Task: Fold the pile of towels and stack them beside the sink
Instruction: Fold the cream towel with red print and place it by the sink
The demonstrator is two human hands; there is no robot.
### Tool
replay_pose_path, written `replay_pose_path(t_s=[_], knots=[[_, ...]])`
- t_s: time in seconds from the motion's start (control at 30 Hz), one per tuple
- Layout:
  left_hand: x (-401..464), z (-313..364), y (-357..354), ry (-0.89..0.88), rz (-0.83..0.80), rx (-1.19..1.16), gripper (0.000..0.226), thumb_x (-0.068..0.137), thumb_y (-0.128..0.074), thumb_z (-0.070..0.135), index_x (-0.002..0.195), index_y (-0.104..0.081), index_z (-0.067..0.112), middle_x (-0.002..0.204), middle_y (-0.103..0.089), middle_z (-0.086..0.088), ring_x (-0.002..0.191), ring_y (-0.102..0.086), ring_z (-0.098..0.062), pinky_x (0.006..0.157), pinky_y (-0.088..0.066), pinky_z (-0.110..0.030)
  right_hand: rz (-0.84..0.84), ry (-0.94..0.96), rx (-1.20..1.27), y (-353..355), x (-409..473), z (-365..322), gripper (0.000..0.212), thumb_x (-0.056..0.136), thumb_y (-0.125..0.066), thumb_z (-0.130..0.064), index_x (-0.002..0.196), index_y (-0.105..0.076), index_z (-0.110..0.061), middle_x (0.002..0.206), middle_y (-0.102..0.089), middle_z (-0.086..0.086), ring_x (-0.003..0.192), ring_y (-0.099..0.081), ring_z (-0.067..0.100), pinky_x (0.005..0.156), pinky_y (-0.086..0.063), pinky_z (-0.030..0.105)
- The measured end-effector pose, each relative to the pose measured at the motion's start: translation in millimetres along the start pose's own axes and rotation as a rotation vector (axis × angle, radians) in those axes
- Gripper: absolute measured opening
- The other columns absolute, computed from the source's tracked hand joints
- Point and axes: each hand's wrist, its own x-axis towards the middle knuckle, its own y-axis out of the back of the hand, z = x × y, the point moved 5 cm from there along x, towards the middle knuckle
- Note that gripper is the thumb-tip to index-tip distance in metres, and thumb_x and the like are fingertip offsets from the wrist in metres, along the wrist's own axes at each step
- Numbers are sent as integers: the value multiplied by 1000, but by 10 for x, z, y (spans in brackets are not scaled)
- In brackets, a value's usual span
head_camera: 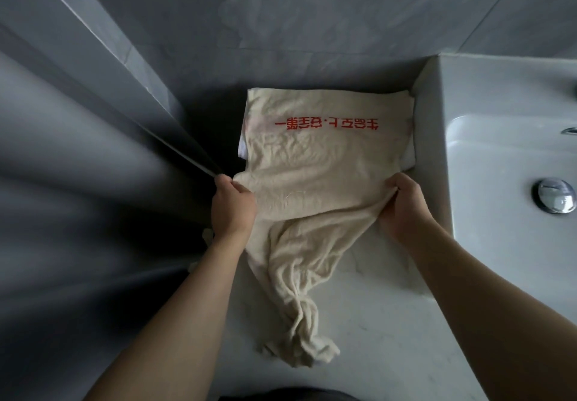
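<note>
- Here, closest to the person and below both hands, the loose end of the beige towel (pixel 299 291) lies twisted and bunched on the pale counter (pixel 390 322), w/ a bit of white cloth showing under its tip.
- Left hand (pixel 232 208) is closed, pinching the towel's left edge betw. thumb and fingers; right hand (pixel 402 205) is closed too, gripping a gathered fold at the right edge.
- Betw. the hands the cloth is pulled nearly flat.
- Beyond the hands the far half lies spread, red printed characters (pixel 326 123) on it, over a white towel (pixel 407 158) that peeks out at both sides.
- To the right of the right hand is the sink (pixel 487 157), touching the stack.
- Judgement: thin, light, very soft cloth, no stiffness, so it sags and wrinkles; prob. best to hold it at corners or edges, both sides at once, and smooth after each fold.
</note>
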Motion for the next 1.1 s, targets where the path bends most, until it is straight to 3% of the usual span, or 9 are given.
replay_pose_path(t_s=[0.13,0.27,0.47,0.57,0.67,0.8,0.9,1.0,1.1], knots=[[71,15,49,-16,43,68,18,102,-35,25,112,-45,14,79,-47,6,72,-54,-23,63,-42,-36,227,168,-516,151,44,-110,16,79,-59,-20,65,-59,-12,46,-50,-6,43,-46,11,40,-32,16],[115,-9,41,-49,51,163,20,102,-35,22,115,-45,10,73,-42,9,66,-51,-20,59,-40,-34,313,356,-1174,144,-22,-213,19,80,-50,-16,70,-63,-5,66,-56,8,71,-53,29,62,-34,28],[155,-38,60,-44,84,284,24,100,-37,18,118,-46,5,82,-53,-4,69,-49,-25,52,-31,-32,300,337,-1419,87,-130,-181,28,83,-47,-14,105,-58,0,113,-61,22,107,-53,38,78,-37,32],[143,-48,2,-26,-36,437,28,99,-41,22,122,-45,5,104,-64,-16,90,-63,-38,65,-44,-39,238,249,-1537,88,-146,-140,33,83,-48,-12,116,-41,-7,125,-48,24,114,-49,40,85,-38,35],[142,46,-29,-42,-72,509,40,94,-53,24,127,-41,6,122,-58,-20,111,-57,-42,85,-48,-47,192,178,-1665,80,-133,-168,42,85,-48,-13,125,-37,-11,132,-45,23,119,-49,40,93,-42,38],[134,541,-134,-400,51,466,49,86,-59,17,132,-44,8,131,-47,-21,118,-46,-42,94,-40,-50,159,266,-1917,-124,-82,-261,52,90,-46,-22,140,-37,-13,148,-29,15,127,-44,37,98,-42,41],[189,942,-358,-628,-29,431,54,89,-55,18,141,-43,13,140,-43,-17,127,-41,-38,105,-34,-46,147,510,-1911,-355,24,-427,51,89,-44,-25,139,-37,-12,144,-29,13,130,-36,38,103,-36,46],[330,1178,-691,-692,-221,476,58,97,-44,34,153,-26,27,159,-19,-9,147,-17,-32,120,-16,-53,41,622,-1843,-505,293,-571,66,96,-37,-34,153,-9,-18,161,-4,9,148,-7,34,118,-14,48],[522,1067,-975,-609,-408,578,62,100,-27,51,155,1,40,164,17,5,151,15,-26,118,7,-57,12,646,-1823,-532,629,-638,67,100,-29,-44,155,3,-23,162,11,11,148,10,32,119,4,47]])
